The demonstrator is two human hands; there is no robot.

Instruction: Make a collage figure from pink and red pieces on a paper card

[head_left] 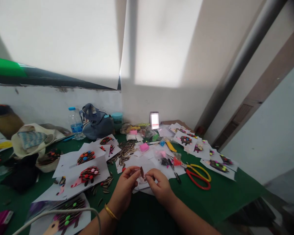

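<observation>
My left hand [126,183] is closed in a pinch, with a small dark brown oval piece [142,172] upright at its fingertips. Close beside it, my right hand [161,186] pinches thumb against forefinger; whatever lies between them is too small to make out. Beneath both hands are white sheets of paper [147,162]. A heap of striped sunflower seeds [124,153] spreads over the paper to the left. Beyond the fingers sit a pink lump of modelling clay [144,147] and a small bag of black clay [165,161].
Scissors [198,176] with red and yellow handles and a black pen [174,171] lie right. Hedgehog pictures made with seeds [88,174] cover the left side; more pictures [217,165] lie right. A water bottle [76,124] and blue bag [98,125] stand behind. A pale cable [61,210] crosses lower left.
</observation>
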